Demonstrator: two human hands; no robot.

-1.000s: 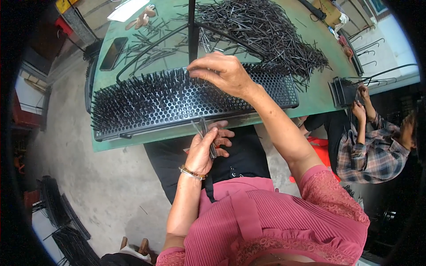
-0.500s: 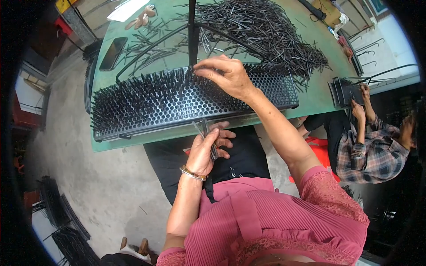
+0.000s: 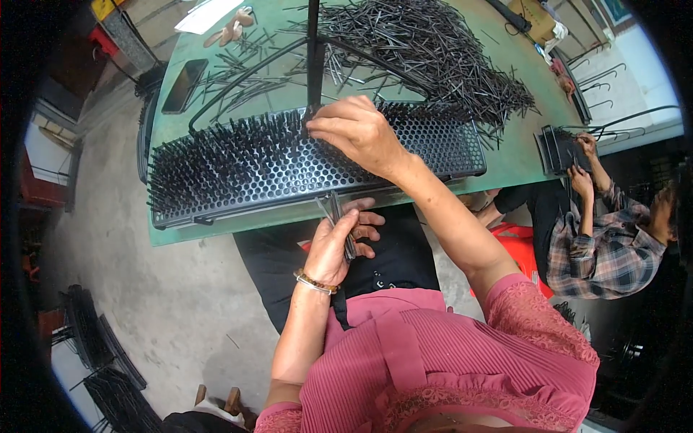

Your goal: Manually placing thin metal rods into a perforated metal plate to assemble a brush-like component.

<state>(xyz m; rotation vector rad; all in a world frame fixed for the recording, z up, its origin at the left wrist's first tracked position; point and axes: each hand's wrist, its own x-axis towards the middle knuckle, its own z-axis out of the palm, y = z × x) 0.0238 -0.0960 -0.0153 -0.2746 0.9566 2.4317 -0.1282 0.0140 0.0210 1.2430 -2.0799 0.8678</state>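
A long black perforated metal rack (image 3: pixel 433 148) lies across the near side of the table. Its left part bristles with upright short black rods (image 3: pixel 216 162); bare holes show along its near edge and right part. My right hand (image 3: pixel 355 133) is over the middle of the rack, fingers pinched at the edge of the standing rods. Whatever is between its fingertips is hidden. Below the rack's near edge, my left hand (image 3: pixel 341 242) holds a small bundle of thin dark rods (image 3: pixel 336 213) under its thumb, with its other fingers partly spread.
A large heap of loose black rods (image 3: pixel 426 50) covers the far side of the green table (image 3: pixel 491 94). A black upright post (image 3: pixel 315 58) rises behind the rack. A phone (image 3: pixel 185 86) and gloves (image 3: pixel 232 27) lie at left. Another person (image 3: pixel 603 238) works at right.
My right hand has shifted slightly nearer and to the left along the standing rods, still pinched. My left hand with its bundle has stayed almost still.
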